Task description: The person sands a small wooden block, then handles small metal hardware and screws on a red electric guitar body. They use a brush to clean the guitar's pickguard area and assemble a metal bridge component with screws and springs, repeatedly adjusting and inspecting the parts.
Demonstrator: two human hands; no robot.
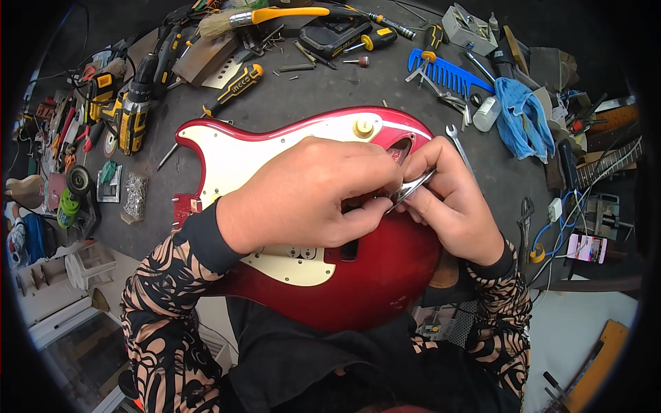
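A glossy red electric guitar body [385, 289] lies on the bench edge in front of me, with a cream pickguard [241, 155] and a cream knob [363, 127] on it. Above its right part, my right hand [454, 199] is closed around a shiny chrome jack plate [415, 186], held tilted. My left hand [310, 193] pinches with thumb and forefinger right at the plate's left end. Whatever small part lies between those fingertips is hidden. An oval cavity [401, 148] in the body shows just beyond the fingers.
Beyond the guitar lie a yellow-handled screwdriver [237, 89], a brush [261, 17], a blue comb [447, 72] and a wrench [458, 146]. A cordless drill [134, 113] and a bag of screws [135, 197] are at left. A blue cloth [523, 117] and an adjustable wrench [525, 224] lie at right.
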